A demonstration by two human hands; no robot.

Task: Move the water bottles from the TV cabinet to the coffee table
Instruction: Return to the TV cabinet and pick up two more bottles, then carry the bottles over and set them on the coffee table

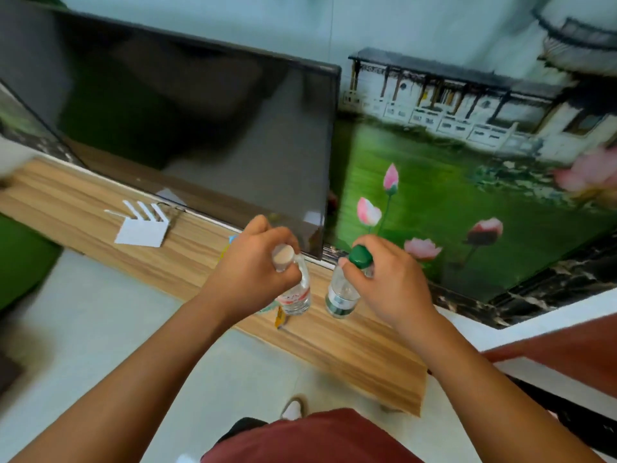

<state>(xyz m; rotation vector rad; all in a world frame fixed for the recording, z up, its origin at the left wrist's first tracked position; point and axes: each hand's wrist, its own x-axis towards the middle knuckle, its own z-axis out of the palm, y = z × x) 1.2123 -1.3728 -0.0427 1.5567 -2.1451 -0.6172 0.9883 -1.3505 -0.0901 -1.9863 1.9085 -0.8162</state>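
Two clear water bottles stand upright on the wooden TV cabinet (350, 349), close in front of the TV's lower right corner. The white-capped bottle with a red label (297, 297) is on the left, and my left hand (253, 265) is closed around its neck just under the cap. Beside it on the right is the green-capped bottle with a green label (340, 299); my right hand (387, 282) grips its neck and cap. Both bottle bases look to rest on the cabinet top. The coffee table is not in view.
A large dark TV (187, 128) leans over the back of the cabinet. A white router (142, 228) with antennas lies to the left. Small colourful items (279, 317) sit by the red-label bottle. A lotus mural (467, 195) covers the wall. Pale floor (110, 329) lies below.
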